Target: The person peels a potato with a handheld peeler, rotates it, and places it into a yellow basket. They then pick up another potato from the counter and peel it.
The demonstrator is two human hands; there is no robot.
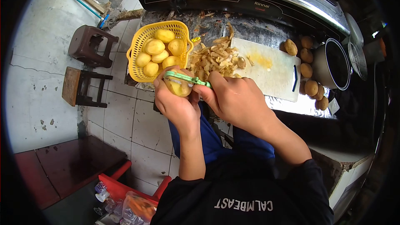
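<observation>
My left hand [180,110] is wrapped round a partly peeled potato [178,88], with yellow flesh showing on it. In my right hand [237,100] is a green peeler [189,78], its head lying across the top of that potato. Just beyond my left hand stands a yellow plastic basket [136,64] with several peeled potatoes [155,47] in it. A heap of peelings [212,60] lies past my right hand, spilling against a white cutting board [271,73].
Several unpeeled potatoes [306,70] sit right of the board, beside a metal pot [333,64]. A black Rinnai stove [233,2] runs along the back. Two small stools [89,46] stand on the tiled floor at left. A red chair [129,187] is at lower left.
</observation>
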